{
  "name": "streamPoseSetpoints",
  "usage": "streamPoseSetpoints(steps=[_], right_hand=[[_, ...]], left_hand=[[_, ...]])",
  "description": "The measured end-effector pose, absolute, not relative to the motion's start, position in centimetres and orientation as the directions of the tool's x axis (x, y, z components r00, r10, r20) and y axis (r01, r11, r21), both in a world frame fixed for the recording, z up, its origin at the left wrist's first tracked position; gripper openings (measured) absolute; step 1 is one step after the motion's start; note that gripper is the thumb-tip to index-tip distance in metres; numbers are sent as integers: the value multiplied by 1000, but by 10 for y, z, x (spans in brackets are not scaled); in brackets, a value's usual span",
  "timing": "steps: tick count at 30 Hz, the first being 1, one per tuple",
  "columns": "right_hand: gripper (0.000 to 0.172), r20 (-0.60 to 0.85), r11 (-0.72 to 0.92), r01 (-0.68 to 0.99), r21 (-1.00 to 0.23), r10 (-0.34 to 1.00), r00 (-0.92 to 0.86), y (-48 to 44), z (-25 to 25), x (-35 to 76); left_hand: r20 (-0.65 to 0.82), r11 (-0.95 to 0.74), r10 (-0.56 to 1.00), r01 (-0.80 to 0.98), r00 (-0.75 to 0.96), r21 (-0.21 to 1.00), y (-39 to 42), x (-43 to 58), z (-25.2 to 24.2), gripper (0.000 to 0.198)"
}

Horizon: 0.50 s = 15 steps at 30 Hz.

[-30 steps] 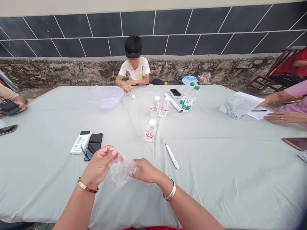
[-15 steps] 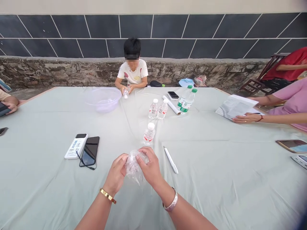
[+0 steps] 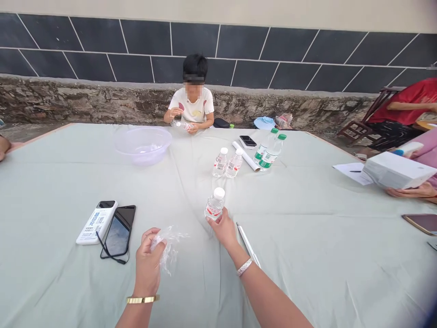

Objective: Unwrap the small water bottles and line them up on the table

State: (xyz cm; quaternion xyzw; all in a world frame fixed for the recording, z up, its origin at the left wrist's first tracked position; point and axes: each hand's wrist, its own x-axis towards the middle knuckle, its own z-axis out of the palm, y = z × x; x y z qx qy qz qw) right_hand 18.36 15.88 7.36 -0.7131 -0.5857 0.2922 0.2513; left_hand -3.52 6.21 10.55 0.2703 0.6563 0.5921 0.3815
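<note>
My left hand (image 3: 146, 264) is closed on a crumpled piece of clear plastic film (image 3: 170, 248), held above the cloth with its loose end spread to the right. Farther forward, the fingers of my right hand (image 3: 226, 231) wrap round the lower part of a small clear water bottle (image 3: 214, 209). That bottle has a white cap and a red-and-white label, and it stands upright on the table. Just right of my right wrist lies a white pen (image 3: 248, 245). Two similar small bottles, one (image 3: 220, 164) beside the other (image 3: 234, 165), stand behind the gripped one.
A white power bank (image 3: 95, 225) and a black phone (image 3: 119, 232) lie on the left. Beyond are a translucent purple basin (image 3: 143, 159), a white roll (image 3: 246, 157) and green-capped bottles (image 3: 271, 157). Across sits a person (image 3: 193, 102) holding a bottle; another holds a white box (image 3: 399, 171) at right.
My right hand has let go of the plastic film and moved forward onto the small bottle. My left hand has moved left with the film. The person at right now holds a box.
</note>
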Motion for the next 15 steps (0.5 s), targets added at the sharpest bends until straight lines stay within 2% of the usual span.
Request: streamPoseSetpoints(steps=[2,5,8,12,15], right_hand=[[62,-112,-196,701,-686,980,164,177,69,171],[63,-107,-212,691,-691,975,193,212,66,156],[65,-101,-222,669,-709,971,215,256,65,150],[67,-54,-179,663,-727,977,204,304,61,146],[70,-38,-172,668,-724,977,211,320,56,143]], left_hand=[[-188,172,856,-77,-482,982,67,-37,102,28],[-248,263,885,-16,-394,965,77,-43,98,33],[-210,269,856,59,-472,961,99,-55,97,36],[-163,235,818,61,-552,970,158,-77,106,48],[-86,148,808,59,-583,987,228,-101,127,32]])
